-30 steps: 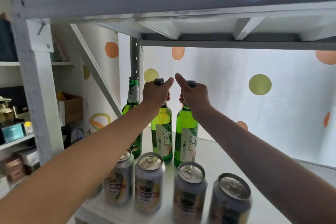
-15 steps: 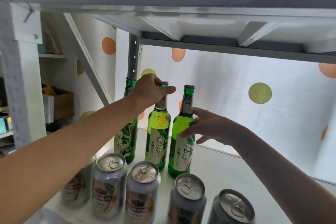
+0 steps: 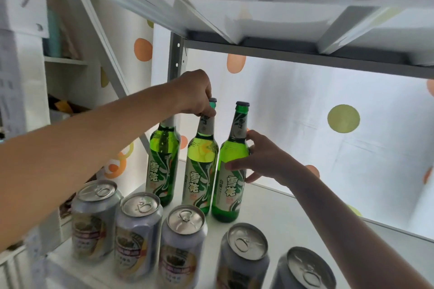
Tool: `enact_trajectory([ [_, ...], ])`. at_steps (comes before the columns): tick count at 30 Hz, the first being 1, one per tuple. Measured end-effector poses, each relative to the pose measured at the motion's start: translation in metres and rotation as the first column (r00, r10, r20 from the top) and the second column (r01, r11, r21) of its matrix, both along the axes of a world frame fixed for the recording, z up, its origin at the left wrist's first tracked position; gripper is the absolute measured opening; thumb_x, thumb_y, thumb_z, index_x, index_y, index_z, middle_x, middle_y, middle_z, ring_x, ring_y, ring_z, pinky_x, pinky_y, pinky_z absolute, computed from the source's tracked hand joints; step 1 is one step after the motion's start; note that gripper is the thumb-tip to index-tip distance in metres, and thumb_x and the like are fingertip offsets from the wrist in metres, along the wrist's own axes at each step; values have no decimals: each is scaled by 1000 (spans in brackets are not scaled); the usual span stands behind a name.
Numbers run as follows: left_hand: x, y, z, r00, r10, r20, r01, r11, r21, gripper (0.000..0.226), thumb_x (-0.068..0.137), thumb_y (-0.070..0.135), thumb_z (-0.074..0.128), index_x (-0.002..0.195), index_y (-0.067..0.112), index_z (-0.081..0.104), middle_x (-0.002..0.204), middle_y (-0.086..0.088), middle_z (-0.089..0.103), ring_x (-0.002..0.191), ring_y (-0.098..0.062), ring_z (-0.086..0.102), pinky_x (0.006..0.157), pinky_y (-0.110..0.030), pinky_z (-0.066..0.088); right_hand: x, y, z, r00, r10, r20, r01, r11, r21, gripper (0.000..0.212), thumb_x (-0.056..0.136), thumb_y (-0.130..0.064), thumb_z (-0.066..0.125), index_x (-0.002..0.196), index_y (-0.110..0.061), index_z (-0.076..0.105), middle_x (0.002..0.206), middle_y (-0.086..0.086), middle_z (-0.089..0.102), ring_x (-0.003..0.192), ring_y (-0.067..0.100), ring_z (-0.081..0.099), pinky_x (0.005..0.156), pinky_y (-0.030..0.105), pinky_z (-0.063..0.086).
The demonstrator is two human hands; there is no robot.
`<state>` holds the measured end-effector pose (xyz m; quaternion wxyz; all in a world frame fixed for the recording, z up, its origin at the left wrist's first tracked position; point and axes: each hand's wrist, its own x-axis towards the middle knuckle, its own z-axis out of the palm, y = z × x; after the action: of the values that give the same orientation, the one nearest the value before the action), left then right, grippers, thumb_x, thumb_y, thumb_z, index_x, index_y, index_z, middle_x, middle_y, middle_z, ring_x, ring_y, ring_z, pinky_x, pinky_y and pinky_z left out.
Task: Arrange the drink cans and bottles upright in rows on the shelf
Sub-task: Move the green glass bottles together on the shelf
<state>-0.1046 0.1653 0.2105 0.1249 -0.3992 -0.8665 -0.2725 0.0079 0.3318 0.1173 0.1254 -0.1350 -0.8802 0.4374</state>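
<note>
Left hand [image 3: 195, 91] pinching middle bottle [image 3: 200, 162] neck (arm outstretched), right hand [image 3: 260, 159] fingers [image 3: 234, 166] wrapping right bottle [image 3: 231, 171]

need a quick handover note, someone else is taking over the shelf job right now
Left hand: pinching the neck of the middle green bottle.
Right hand: wrapped around the shoulder of the right green bottle.
Left green bottle: standing free.
Done: three bottles upright in a back row on the white shelf; five cans upright in front.
Left: release both bottles; the two right-hand cans sit nearer the camera than the other three, so even out that row.
</note>
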Motion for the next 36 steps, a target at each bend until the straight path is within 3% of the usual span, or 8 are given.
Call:
enact_trajectory([
  [14,5,0,-31,966,37,-255,-51,998,-48,12,91,9,58,91,6,46,82,-8,47,77,-24,47,54,-29,28,-6,-6,-8,993,-117,-6,117,980,162,93,31,-56,83,114,-32,47,95,5,71,82,26,72,70,46,61],
  [16,7,0,-39,959,26,-283,-40,998,-43,12,92,6,53,101,3,47,90,-10,51,88,-31,55,64,-34,40,-5,-9,-9,992,-128,-19,129,975,179,91,35,-59,82,116,-35,46,99,3,69,88,25,70,71,42,60],
  [18,13,-2,-49,946,20,-323,-51,995,-88,45,94,6,49,136,-1,35,132,-21,46,123,-37,47,94,-43,45,-1,-14,-10,992,-121,-27,124,972,201,86,47,-55,84,121,-36,45,107,0,67,97,22,66,78,43,60],
  [20,22,-4,-59,913,7,-409,-72,987,-146,66,98,8,42,152,3,3,160,-17,7,148,-29,9,117,-38,18,4,-21,-10,993,-115,-15,115,964,238,78,67,-46,84,131,-34,41,118,-3,62,108,19,61,89,41,55],
  [22,32,-5,-65,855,-54,-517,-40,985,-169,68,100,12,34,151,6,-9,161,-11,-10,148,-23,-9,119,-34,1,11,-24,-9,994,-111,25,97,942,322,80,80,-43,77,143,-29,31,130,-2,55,119,17,53,94,31,46],
  [25,42,-2,-71,791,-119,-600,20,985,-169,66,100,19,31,151,7,-10,161,-9,-10,148,-23,-12,120,-38,-3,29,-21,1,980,-201,11,161,813,560,92,87,-53,66,155,-23,11,155,-1,33,139,19,36,99,28,33],
  [29,66,6,-78,825,-159,-543,114,987,-116,66,100,22,30,152,9,-8,161,-7,-9,148,-20,-11,120,-37,-4,64,-17,5,946,-311,-92,262,568,780,85,92,-56,55,156,-21,11,163,5,19,149,21,18,119,45,21],
  [36,166,28,-79,818,-323,-476,329,942,-73,72,99,24,38,152,10,-7,161,-5,-10,148,-17,-12,119,-33,-5,171,-12,7,900,-366,-238,364,329,871,74,94,-49,53,154,-19,21,163,10,18,151,27,6,122,46,4],
])
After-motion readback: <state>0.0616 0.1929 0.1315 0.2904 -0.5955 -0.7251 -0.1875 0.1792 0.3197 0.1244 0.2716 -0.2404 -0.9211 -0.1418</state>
